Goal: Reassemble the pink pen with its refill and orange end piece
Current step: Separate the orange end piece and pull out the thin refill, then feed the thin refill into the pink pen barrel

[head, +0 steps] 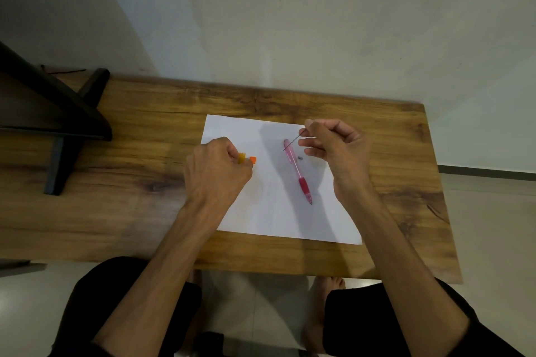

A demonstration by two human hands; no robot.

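Observation:
The pink pen (pixel 297 171) with a red grip lies on a white sheet of paper (pixel 269 211), tip toward me. My right hand (pixel 333 148) pinches a thin dark refill (pixel 293 140) above the pen's far end, slanting down toward it. My left hand (pixel 214 174) is curled at the sheet's left edge and holds a yellow-orange piece (pixel 242 158). The orange end piece (pixel 253 159) lies on the paper right beside those fingers. A small grey bit (pixel 300 158) rests on the paper just right of the pen.
The paper lies on a wooden table (pixel 145 182) against a pale wall. A black stand (pixel 58 113) occupies the table's left part. My knees and bare feet show below the table's near edge.

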